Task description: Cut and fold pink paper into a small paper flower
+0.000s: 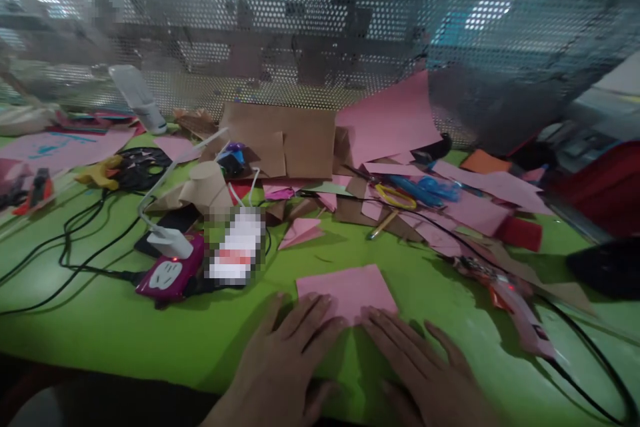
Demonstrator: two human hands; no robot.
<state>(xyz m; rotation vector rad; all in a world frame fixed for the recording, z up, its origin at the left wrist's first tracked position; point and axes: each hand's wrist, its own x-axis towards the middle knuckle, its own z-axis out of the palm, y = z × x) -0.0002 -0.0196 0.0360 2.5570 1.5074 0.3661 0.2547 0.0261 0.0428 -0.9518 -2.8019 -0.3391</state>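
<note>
On my left there's a purple power adapter (173, 273) on the green table (100, 337) with a white plug (171, 242) in it, well apart from the paper; next along is my left hand (285, 357), flat and spread, fingertips down on the near left part of the pink paper (350, 283), not pinching anything that I can see; the paper itself lies flat on the table, between the hands and just ahead of them. I'd call it super light, bendy but crisp, easy to crease, and probably slidey on that smooth top; can't tell how many layers it has; for a hold I'd go for the far corners, since they're uncovered, with a soft pinch so it doesn't dent. My right hand (427, 360) is flat too, fingertips on the near right part, no pinch; farther right lies a glue gun (525, 320), red light showing, so its tip could be hot.
</note>
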